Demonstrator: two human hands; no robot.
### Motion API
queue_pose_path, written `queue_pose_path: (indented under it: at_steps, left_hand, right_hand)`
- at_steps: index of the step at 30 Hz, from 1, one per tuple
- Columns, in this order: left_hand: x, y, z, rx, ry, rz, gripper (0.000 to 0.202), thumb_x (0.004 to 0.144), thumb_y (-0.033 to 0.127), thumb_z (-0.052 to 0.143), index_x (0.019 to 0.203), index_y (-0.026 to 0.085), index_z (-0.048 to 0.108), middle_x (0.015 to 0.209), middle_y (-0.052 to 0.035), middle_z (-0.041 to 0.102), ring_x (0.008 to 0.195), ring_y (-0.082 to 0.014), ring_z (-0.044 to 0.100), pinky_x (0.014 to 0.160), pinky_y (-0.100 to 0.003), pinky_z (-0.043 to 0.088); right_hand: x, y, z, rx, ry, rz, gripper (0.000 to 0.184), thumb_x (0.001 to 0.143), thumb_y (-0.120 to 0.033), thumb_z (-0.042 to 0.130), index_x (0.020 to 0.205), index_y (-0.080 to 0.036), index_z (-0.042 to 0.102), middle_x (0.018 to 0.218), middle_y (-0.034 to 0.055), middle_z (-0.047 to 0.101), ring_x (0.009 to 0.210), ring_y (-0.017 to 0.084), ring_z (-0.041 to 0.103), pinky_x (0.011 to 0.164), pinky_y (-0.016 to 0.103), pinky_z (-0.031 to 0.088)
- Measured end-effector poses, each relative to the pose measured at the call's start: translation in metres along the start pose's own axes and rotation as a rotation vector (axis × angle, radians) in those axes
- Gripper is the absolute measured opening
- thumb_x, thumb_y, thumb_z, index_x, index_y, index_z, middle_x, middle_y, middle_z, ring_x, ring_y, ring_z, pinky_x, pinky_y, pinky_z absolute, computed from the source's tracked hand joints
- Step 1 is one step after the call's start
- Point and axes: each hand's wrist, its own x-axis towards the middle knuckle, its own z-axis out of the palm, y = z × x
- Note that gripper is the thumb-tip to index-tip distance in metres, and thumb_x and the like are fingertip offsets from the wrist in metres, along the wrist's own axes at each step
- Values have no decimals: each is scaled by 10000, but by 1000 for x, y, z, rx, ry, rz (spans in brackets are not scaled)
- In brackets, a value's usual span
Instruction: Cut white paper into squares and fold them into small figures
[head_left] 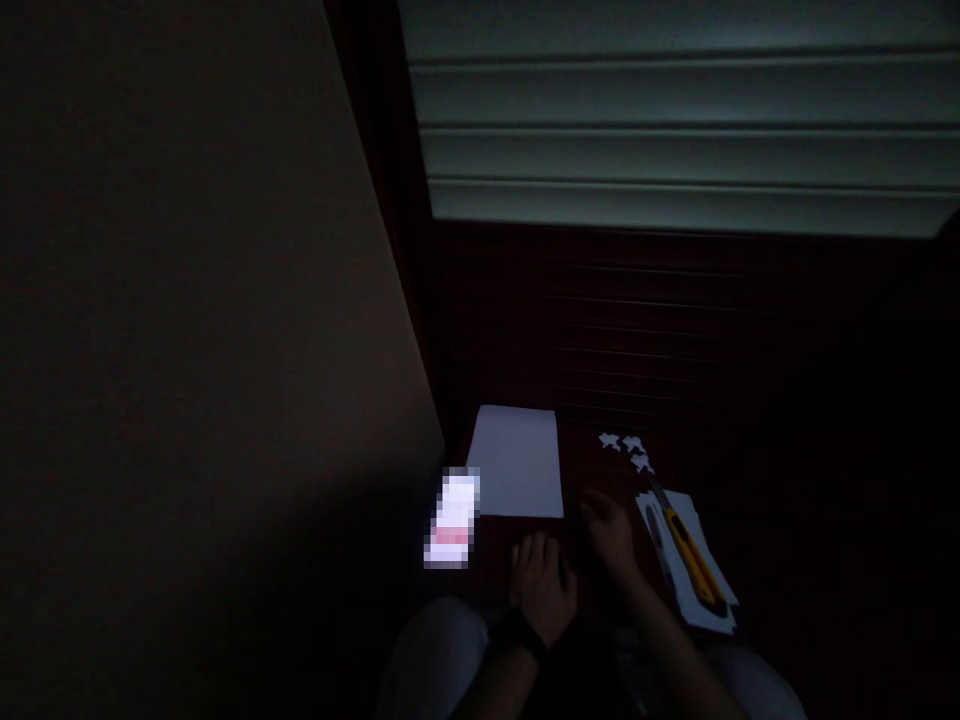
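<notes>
My left hand (541,585) lies on the dark table with its fingers stretched out, holding nothing, just below a blank white sheet of paper (517,460). Right of that sheet, my right hand (609,532) is closed, its fingers curled inward; whatever they might hold is hidden in the dark. Close to it lies a stack of white paper (712,560) with a yellow utility knife (694,560) on top. A slim pen-like object (658,540) rests on the stack's left side. Several small white paper cutouts (632,447) are scattered above the right hand.
A lit phone (452,520), its screen blurred, overlaps the sheet's lower left corner. A plain wall (225,300) rises at the left. Behind the table are dark slatted panels (637,330) and a pale shutter (675,150). My knees (439,650) sit at the near edge.
</notes>
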Motion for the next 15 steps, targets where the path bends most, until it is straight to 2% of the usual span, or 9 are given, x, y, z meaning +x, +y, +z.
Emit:
queue_pose_path:
  at_steps: [3, 5, 8, 11, 15]
  left_hand:
    - [-8, 1, -9, 13, 7, 71, 469, 792, 233, 445, 1256, 163, 439, 1332, -110, 415, 1223, -287, 341, 1003, -470, 255]
    - [-15, 1, -12, 41, -22, 129, 560, 787, 229, 433, 1333, 138, 345, 1402, -106, 330, 1300, -282, 229, 1049, -476, 180]
    - [-23, -1, -12, 74, -68, 160, 580, 803, 242, 401, 1360, 115, 298, 1430, -108, 281, 1331, -270, 162, 1071, -472, 133]
    - [-26, -7, -12, 76, -101, 192, 560, 833, 310, 377, 1354, 113, 317, 1432, -113, 277, 1334, -263, 163, 1079, -448, 139]
    - [-20, -21, -18, 77, -125, 222, 554, 838, 348, 378, 1335, 106, 345, 1425, -125, 289, 1324, -255, 203, 1075, -416, 184]
  right_hand:
    - [-43, -17, 10, 51, 22, -5, 428, 897, -259, 252, 1250, -132, 458, 1241, 94, 543, 1125, 165, 511, 919, 282, 414]
    - [-63, -24, 12, 103, 51, -59, 435, 894, -230, 249, 1280, -139, 427, 1332, 84, 451, 1242, 175, 384, 1001, 333, 342]
    - [-80, -30, 12, 143, 22, -107, 449, 870, -183, 296, 1305, -138, 398, 1382, 82, 383, 1300, 179, 278, 1039, 365, 293]
    - [-82, -34, 10, 215, 3, -66, 452, 835, -166, 368, 1281, -145, 435, 1360, 90, 414, 1289, 192, 298, 1037, 361, 293]
    - [-62, -36, 12, 291, 23, 26, 402, 822, -192, 398, 1204, -141, 514, 1230, 118, 542, 1150, 225, 478, 986, 377, 348]
